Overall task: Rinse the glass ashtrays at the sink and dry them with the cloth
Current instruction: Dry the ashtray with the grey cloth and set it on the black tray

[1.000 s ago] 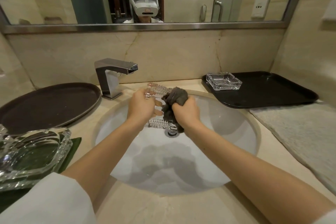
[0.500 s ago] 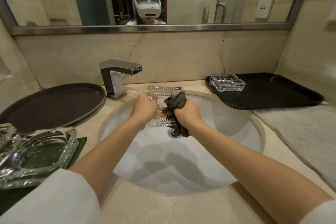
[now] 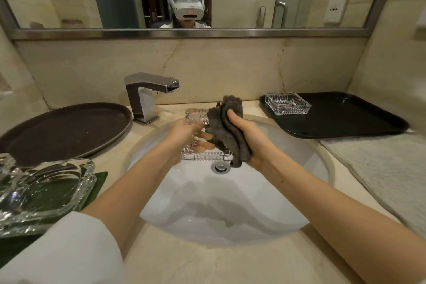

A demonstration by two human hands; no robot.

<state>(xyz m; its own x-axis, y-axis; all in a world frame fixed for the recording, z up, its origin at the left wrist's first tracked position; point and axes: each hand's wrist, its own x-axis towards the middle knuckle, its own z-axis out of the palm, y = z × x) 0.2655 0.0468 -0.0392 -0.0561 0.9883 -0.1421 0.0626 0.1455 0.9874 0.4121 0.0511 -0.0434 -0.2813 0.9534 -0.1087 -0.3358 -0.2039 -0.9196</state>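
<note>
Over the white oval sink basin (image 3: 265,191), left hand (image 3: 184,132) grips the square ribbed glass ashtray (image 3: 200,136); right hand (image 3: 247,136), at three o'clock, clutches the grey cloth (image 3: 227,131). Best to wipe every groove, holding firmly.

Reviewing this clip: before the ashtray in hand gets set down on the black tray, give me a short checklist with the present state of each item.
1. Ashtray held securely over the sink: ok, the left hand grips it.
2. Cloth in contact with the glass: ok, the right hand presses it against the ashtray's right side.
3. Ashtray fully dry: cannot tell.
4. Faucet off: ok, no stream is visible.
5. Free room on the black tray: ok, one ashtray on the tray occupies its left corner only.
</note>
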